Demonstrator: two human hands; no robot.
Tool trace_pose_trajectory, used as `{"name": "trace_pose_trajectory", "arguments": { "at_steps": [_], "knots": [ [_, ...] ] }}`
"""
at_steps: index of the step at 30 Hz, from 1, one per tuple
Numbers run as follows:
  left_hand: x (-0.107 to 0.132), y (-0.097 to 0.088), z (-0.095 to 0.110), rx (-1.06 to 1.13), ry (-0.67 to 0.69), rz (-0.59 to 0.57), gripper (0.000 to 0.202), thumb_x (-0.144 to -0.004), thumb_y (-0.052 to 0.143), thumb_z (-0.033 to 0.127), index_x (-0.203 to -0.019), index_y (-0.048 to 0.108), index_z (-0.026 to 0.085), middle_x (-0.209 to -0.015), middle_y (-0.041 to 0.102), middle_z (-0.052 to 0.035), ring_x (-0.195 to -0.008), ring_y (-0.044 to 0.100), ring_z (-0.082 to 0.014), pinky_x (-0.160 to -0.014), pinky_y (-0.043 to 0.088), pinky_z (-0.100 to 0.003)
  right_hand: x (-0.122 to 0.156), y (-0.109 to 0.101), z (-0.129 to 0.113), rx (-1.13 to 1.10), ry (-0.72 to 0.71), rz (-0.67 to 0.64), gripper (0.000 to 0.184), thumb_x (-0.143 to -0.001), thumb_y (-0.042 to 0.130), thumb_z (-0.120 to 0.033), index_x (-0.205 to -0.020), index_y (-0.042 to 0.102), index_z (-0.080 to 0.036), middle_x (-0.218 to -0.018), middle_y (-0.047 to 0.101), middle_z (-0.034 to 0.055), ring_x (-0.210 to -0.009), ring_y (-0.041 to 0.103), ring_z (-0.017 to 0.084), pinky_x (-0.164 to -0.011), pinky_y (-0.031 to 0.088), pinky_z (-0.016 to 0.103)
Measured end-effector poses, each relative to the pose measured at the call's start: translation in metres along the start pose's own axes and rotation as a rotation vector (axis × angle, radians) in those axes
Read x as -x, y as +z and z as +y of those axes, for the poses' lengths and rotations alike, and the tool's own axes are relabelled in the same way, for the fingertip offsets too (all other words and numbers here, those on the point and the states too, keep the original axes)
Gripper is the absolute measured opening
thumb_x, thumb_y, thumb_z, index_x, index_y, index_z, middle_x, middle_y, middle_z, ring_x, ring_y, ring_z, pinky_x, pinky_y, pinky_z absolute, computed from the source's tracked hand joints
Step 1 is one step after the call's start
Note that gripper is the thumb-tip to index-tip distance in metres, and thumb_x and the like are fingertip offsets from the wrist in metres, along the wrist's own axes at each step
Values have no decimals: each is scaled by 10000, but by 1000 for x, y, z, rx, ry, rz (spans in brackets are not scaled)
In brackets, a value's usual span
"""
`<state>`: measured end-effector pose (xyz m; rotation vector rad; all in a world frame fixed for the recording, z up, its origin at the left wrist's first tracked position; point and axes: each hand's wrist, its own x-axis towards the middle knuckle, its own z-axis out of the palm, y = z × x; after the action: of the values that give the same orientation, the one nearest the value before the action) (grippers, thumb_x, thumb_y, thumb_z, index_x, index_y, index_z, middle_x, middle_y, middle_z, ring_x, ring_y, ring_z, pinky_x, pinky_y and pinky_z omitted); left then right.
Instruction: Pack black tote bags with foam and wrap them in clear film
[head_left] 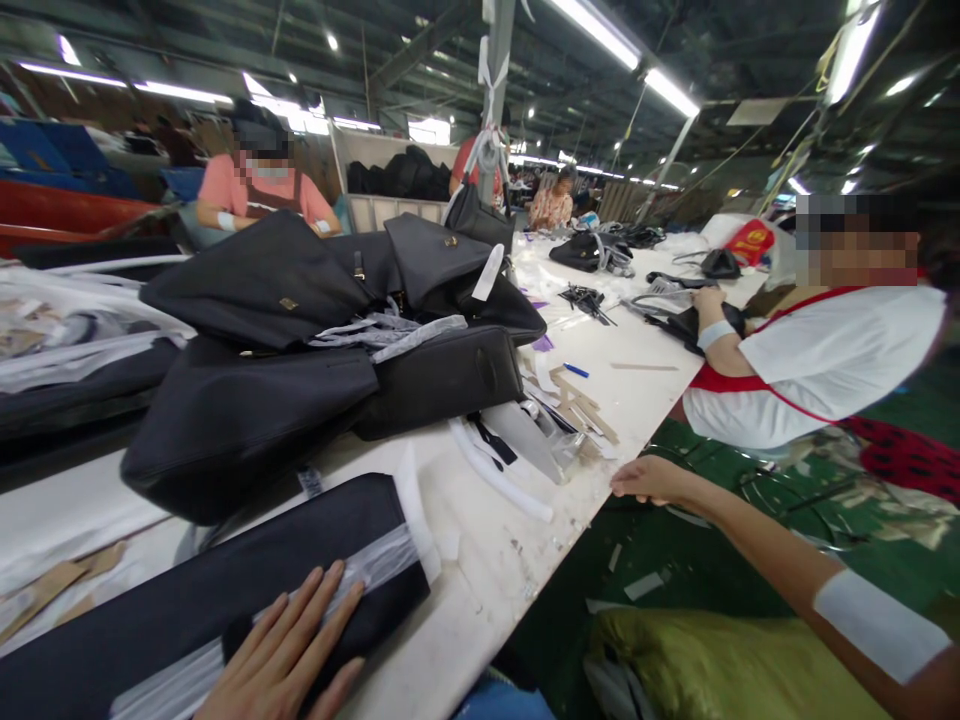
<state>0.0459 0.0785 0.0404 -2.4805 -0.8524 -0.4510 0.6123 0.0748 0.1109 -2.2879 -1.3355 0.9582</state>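
My left hand (289,650) lies flat, fingers stretched out, on a black bag panel (187,600) partly wrapped in clear plastic at the near edge of the white table (480,560). My right hand (651,478) reaches out to the table's right edge, fingers curled loosely, with nothing visible in it; a white band sits on that forearm. Close to it on the table lie a clear plastic piece (544,440) and cardboard strips (581,405). A heap of black handbags (315,340) fills the middle of the table.
A co-worker in a white shirt (810,370) leans on the table at the right, handling a black piece. Other people sit at the far left and back. A blue pen (576,370), white foam strips (499,470) and scraps litter the table. Green floor lies to the right.
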Motion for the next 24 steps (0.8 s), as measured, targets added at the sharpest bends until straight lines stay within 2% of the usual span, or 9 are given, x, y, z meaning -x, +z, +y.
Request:
{"name": "trace_pose_trajectory", "arguments": {
  "at_steps": [3, 5, 7, 9, 10, 14, 16, 19, 24],
  "knots": [
    [0, 0, 0, -8, 6, -3, 769, -853, 487, 690, -1465, 428, 229, -1490, 479, -74, -1289, 533, -281, -1026, 413, -391, 0, -13, -20, 89, -113, 232, 250, -784, 665, -459, -859, 726, -229, -922, 719, 84, -946, 637, 283, -801, 529, 367],
    [0, 1, 0, -11, 5, -6, 767, -855, 493, 680, -1468, 423, 224, -1493, 473, -78, -1293, 530, -282, -1028, 410, -396, -4, -13, -44, 148, -327, 335, 259, -850, 602, -444, -995, 720, -265, -1229, 655, 63, -1231, 525, 293, -1074, 403, 415],
    [1, 2, 0, -13, 2, -4, 746, -861, 494, 660, -1466, 425, 230, -1493, 474, -73, -1291, 533, -279, -1026, 413, -394, -11, -6, -69, 165, -506, 310, 227, -842, 636, -423, -956, 744, -259, -1395, 555, 46, -1381, 381, 288, -1202, 221, 420],
    [1, 4, 0, -21, 2, -1, 730, -867, 491, 650, -1464, 430, 235, -1493, 474, -66, -1288, 536, -276, -1022, 418, -391, -21, 4, -87, 82, -500, 197, 193, -809, 691, -414, -805, 762, -235, -1446, 510, 44, -1439, 286, 294, -1230, 133, 413],
    [1, 4, 0, -28, 5, 1, 730, -867, 488, 653, -1463, 432, 234, -1495, 472, -64, -1287, 537, -275, -1020, 420, -390, -26, 8, -93, 24, -449, 145, 212, -797, 707, -424, -740, 759, -226, -1447, 511, 47, -1441, 283, 303, -1226, 156, 415],
    [-1, 0, 0, -48, 15, 12, 762, -859, 483, 687, -1461, 435, 223, -1499, 466, -68, -1282, 541, -272, -1019, 424, -384, -39, 18, -94, -121, -300, 53, 341, -754, 723, -534, -731, 768, -196, -1408, 554, 83, -1326, 461, 334, -1061, 449, 410],
    [-2, -2, 0, -43, 6, 17, 767, -857, 484, 692, -1457, 442, 216, -1496, 468, -77, -1277, 546, -273, -1021, 421, -384, -40, 18, -91, -184, -257, 36, 384, -705, 754, -555, -764, 774, -176, -1385, 574, 115, -1268, 523, 338, -990, 503, 404],
    [-3, -4, 1, -24, -9, 15, 766, -854, 490, 694, -1455, 446, 221, -1493, 473, -79, -1271, 551, -276, -1023, 421, -382, -34, 13, -92, -281, -248, 36, 399, -684, 768, -544, -811, 779, -166, -1375, 586, 130, -1276, 522, 332, -1031, 467, 413],
    [-2, -2, 2, 1, -26, 23, 760, -851, 495, 698, -1452, 453, 235, -1484, 487, -76, -1261, 560, -271, -1023, 430, -365, -9, -5, -103, -422, -284, 54, 369, -708, 763, -499, -899, 781, -184, -1331, 629, 83, -1310, 499, 297, -1147, 335, 397]
  ]
}}
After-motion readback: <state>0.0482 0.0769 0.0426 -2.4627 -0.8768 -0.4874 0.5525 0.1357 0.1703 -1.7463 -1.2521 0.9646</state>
